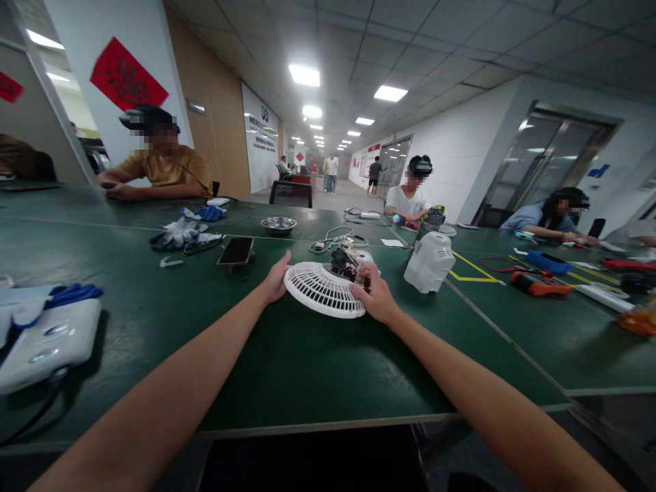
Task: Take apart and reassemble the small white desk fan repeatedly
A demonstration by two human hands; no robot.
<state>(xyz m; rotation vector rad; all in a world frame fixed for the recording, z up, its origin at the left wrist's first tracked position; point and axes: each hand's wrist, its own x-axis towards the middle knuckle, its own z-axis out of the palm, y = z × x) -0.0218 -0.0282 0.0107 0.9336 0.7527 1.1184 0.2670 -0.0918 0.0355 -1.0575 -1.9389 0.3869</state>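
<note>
The fan grille lies mid-table, the left hand on its left rim, the right hand on its right. Behind it sits a phone; right, a fan housing. Far left lies a flat device.

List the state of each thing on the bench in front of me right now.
Fan grille: flat on table, gripped both sides.
Left hand: on grille's left rim.
Right hand: on grille's right edge.
Motor and wires: exposed.
White fan housing: upright, apart.
Phone: flat, screen dark.
Metal bowl: upright.
</note>
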